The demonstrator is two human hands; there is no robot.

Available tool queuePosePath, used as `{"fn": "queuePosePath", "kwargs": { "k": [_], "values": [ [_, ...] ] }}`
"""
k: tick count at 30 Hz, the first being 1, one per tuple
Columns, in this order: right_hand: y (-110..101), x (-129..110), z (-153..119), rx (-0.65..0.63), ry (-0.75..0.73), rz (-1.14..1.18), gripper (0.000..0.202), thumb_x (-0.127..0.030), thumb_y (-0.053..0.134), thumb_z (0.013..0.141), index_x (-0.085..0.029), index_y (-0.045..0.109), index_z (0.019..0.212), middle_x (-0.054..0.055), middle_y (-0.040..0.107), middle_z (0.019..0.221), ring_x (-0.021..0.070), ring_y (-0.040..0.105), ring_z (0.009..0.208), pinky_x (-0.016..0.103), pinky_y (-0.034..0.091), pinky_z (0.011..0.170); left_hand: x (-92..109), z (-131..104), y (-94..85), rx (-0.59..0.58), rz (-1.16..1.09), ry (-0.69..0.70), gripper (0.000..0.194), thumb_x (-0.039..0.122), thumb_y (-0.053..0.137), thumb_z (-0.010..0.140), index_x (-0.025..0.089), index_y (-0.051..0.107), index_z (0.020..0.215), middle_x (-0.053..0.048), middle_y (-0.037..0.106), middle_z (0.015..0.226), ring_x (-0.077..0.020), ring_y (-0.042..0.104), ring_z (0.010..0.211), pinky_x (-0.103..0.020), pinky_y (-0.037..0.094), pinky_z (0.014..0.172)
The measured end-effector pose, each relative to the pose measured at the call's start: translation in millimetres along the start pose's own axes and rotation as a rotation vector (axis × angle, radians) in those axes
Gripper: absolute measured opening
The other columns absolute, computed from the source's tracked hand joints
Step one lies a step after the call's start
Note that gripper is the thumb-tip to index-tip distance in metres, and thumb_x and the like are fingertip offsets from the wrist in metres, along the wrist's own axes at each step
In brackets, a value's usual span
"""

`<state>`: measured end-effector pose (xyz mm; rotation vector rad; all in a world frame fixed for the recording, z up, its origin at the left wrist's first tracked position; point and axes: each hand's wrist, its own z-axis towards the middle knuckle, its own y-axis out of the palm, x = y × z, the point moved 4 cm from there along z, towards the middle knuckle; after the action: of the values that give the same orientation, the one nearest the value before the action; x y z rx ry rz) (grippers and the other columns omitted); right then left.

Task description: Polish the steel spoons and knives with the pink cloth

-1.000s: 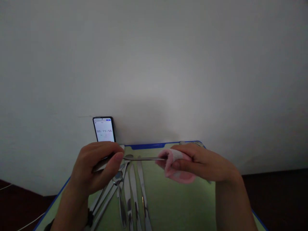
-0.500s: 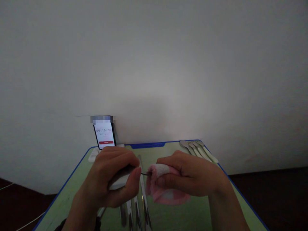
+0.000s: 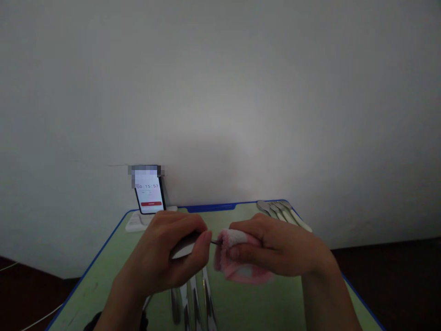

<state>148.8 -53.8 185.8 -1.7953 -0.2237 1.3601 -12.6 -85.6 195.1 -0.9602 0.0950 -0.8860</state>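
My left hand [image 3: 172, 250] is closed around the white handle [image 3: 183, 248] of a piece of cutlery, thumb pressed along its front end. Its thin metal neck [image 3: 216, 242] runs right into a pink and white cloth [image 3: 248, 273]. The head is wrapped inside, so I cannot tell whether it is a spoon or a fork. Gripping that cloth around the metal is my right hand [image 3: 272, 248], thumb on the near side. Below the left hand, several metal cutlery pieces [image 3: 196, 303] lie side by side, partly hidden.
At the table's far right corner lie a spoon [image 3: 263, 207] and forks [image 3: 284, 212] with pale handles. A phone [image 3: 149, 191] showing a timer leans on a white stand [image 3: 135, 223] at the far left. The green table [image 3: 255, 308] has a blue rim against a wall [image 3: 220, 92].
Both hands have shifted slightly right and up, carrying the cutlery and the cloth. The left hand moved more, so the hands are a little closer together. The timer advanced one second.
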Motion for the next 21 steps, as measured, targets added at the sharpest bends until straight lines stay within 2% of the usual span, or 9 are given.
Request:
{"fn": "queuePosePath", "kwargs": {
  "k": [15,21],
  "values": [
    [-0.2,-1.3,1.2,0.004,-0.006,0.018,0.029,-0.041,0.042,0.09,-0.016,0.055,0.081,-0.004,0.051,0.062,0.0077,0.042,0.055,0.02,0.03,0.052,-2.0,1.1,-1.1,-0.043,-0.093,-0.021,0.026,0.024,0.048,0.086,0.016,0.055,0.062,0.004,0.051,0.05,-0.0063,0.045,0.044,-0.017,0.034,0.045],
    [-0.6,-1.7,0.9,0.006,-0.019,0.011,0.029,-0.039,0.041,0.091,-0.016,0.054,0.081,-0.004,0.049,0.06,0.0075,0.041,0.053,0.019,0.029,0.05,-1.9,0.7,-0.6,-0.061,-0.1,-0.021,0.017,0.023,0.054,0.085,0.017,0.059,0.07,0.005,0.054,0.052,-0.005,0.048,0.044,-0.014,0.036,0.046]
  ]
}}
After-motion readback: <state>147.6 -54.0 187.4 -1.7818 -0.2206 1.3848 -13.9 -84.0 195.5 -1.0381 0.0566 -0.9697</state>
